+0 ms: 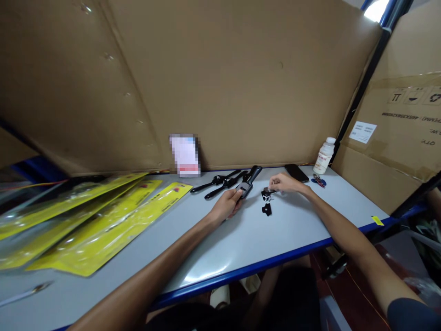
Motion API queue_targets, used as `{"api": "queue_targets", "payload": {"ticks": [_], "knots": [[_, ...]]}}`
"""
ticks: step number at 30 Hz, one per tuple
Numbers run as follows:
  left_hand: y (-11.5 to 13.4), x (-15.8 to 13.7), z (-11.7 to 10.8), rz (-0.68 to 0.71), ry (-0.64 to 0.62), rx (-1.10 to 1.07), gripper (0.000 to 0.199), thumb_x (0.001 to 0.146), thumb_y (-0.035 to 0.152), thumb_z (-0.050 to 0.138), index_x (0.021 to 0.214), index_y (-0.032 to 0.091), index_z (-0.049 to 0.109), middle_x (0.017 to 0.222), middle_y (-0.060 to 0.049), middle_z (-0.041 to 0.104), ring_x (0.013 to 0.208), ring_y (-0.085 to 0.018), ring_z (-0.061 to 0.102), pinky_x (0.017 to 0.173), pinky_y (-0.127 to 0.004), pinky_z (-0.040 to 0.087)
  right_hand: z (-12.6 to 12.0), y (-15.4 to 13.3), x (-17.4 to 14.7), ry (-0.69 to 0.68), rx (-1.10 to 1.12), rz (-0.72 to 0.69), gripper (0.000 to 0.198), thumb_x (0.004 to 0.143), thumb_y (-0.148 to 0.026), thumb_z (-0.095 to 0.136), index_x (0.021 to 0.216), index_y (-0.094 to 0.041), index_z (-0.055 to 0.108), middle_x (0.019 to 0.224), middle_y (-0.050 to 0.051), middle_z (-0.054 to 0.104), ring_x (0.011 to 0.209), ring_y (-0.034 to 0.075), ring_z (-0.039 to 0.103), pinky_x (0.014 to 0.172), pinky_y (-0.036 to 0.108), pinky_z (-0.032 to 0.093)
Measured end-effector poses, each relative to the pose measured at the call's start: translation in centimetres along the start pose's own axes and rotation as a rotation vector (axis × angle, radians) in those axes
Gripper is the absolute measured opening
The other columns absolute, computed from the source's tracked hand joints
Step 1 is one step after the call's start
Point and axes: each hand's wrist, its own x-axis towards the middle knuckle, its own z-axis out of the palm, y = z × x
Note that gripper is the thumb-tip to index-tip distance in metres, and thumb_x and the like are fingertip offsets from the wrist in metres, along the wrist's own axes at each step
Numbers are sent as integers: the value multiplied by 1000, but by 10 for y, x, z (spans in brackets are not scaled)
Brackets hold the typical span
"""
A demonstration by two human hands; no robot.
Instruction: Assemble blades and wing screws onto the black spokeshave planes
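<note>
My left hand [227, 204] is closed around a black spokeshave [254, 177], which it holds tilted just above the table. Its far handle points up and away from me. My right hand [284, 182] has its fingers bent and pinched at a small pile of dark and shiny metal parts [266, 194]; what lies between the fingertips is too small to make out. Nearer to me is a separate black plate [267, 209], flat on the table. Behind my left hand, more black spokeshaves [220, 185] lie side by side.
Yellow cards in clear plastic packaging [113, 230] cover the left of the grey table [220, 257]. A phone with a lit screen [186, 156] leans on the cardboard wall [223, 82]. At the back right are a dark phone [296, 173], a white bottle [324, 156] and keys [319, 180].
</note>
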Motion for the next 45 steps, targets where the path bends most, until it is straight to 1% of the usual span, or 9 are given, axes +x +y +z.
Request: {"api": "queue_targets", "payload": {"ticks": [4, 8, 11, 18, 25, 30, 35, 39, 45], "knots": [[1, 0, 1, -25, 6, 22, 31, 101, 41, 53, 87, 14, 60, 60, 8, 51, 39, -3, 39, 36, -16, 33, 11, -7, -2, 77, -80, 64, 44, 80, -48, 73, 51, -19, 57, 50, 1, 53, 57, 15, 52, 56, 27, 27], [1, 2, 3, -80, 22, 27, 29, 98, 39, 60, 113, 15, 64, 99, -4, 68, 76, -14, 66, 65, -30, 58, 26, -16, -3, 136, -112, 78, 51, 68, -53, 83, 46, -21, 49, 51, 3, 50, 64, 19, 54, 58, 29, 25], [2, 2, 5, -116, 33, 15, 34, 97, 37, 62, 123, 16, 62, 118, -9, 66, 96, -21, 68, 81, -40, 59, 34, -19, 0, 132, -79, 69, 46, 70, -46, 81, 47, -21, 49, 50, 1, 49, 61, 17, 52, 57, 28, 24], [11, 0, 7, -166, 23, 24, 36, 96, 37, 62, 127, 17, 60, 125, -10, 64, 104, -23, 66, 87, -44, 58, 23, -14, 8, 203, 185, 37, 38, 84, -45, 61, 58, -21, 46, 51, -2, 56, 48, 12, 51, 51, 24, 33], [14, 1, 5, -187, -19, 35, 35, 96, 38, 62, 125, 16, 61, 121, -9, 65, 100, -22, 67, 84, -42, 58, 4, -25, 0, 233, 421, -24, 36, 79, -55, 60, 78, -23, 45, 71, 3, 71, 47, 14, 64, 39, 21, 42], [15, 4, 5, -171, -47, 73, 30, 98, 40, 59, 115, 15, 63, 103, -5, 68, 80, -15, 67, 69, -32, 58, -1, -37, -4, 285, 413, -96, 31, 80, -51, 60, 82, -21, 57, 66, 0, 67, 46, 13, 58, 41, 23, 43], [17, 1, 6, -132, -95, 125, 33, 101, 44, 52, 89, 15, 61, 63, 7, 52, 42, -5, 40, 40, -18, 35, 16, -51, -8, 364, 318, -192, 23, 83, -35, 59, 95, -19, 72, 78, 2, 71, 61, 15, 60, 58, 27, 48], [21, -2, 6, -102, -121, 135, 37, 101, 44, 48, 76, 17, 53, 51, 10, 41, 36, -5, 29, 35, -19, 23, 32, -66, -14, 393, 244, -255, 15, 84, -27, 64, 95, -20, 72, 75, 0, 70, 68, 16, 61, 67, 28, 48], [25, -6, 8, -62, -117, 121, 37, 97, 47, 47, 71, 20, 50, 47, 8, 40, 34, -8, 29, 33, -21, 21, 47, -73, -16, 415, 106, -331, 14, 89, -16, 60, 90, -22, 73, 85, 3, 72, 82, 19, 62, 79, 33, 48]]}}
